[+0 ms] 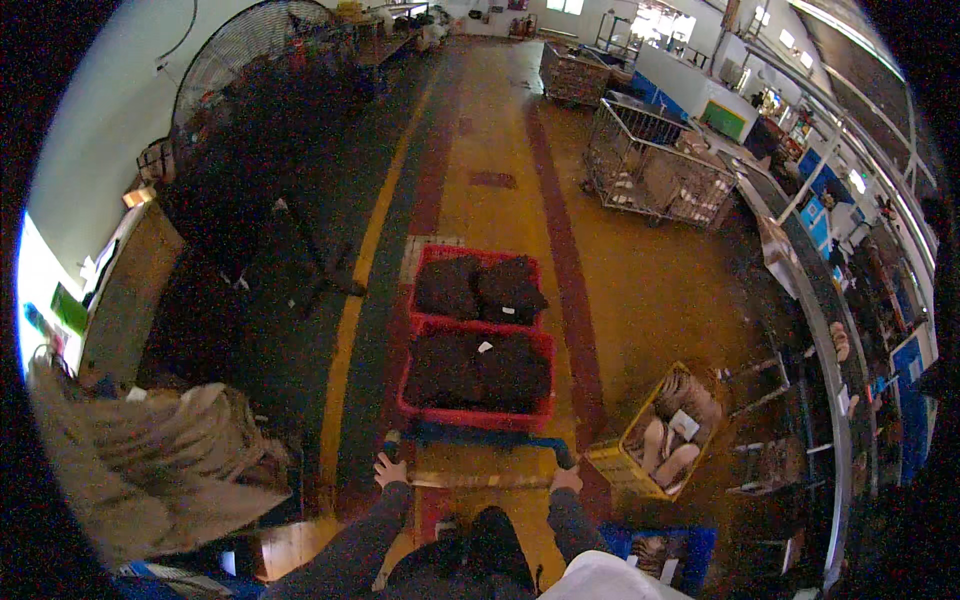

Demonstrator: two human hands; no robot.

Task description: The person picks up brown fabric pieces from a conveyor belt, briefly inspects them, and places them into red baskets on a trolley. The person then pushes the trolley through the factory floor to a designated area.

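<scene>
My left hand (391, 470) is closed around the left end of a blue cart handle (478, 434). At the handle's right end, my right hand (567, 479) is wrapped round the dark grip. Just beyond the handle, a red crate (405, 392) sits on the cart, filled with dark brown material and topped by a small white slip (486, 347). A second red crate (538, 270) stands directly ahead of it, with two dark bundles (447, 287) and another white tag. The cart's platform is hidden beneath the crates.
To the right stands a yellow crate (604, 462) of tan pieces, with a blue crate (703, 552) behind it. Farther on are a wire cage trolley (655, 165) and another bin (573, 77). A large fan (235, 75) and brown cloth heap (190, 450) line the left; a workbench curves along the right.
</scene>
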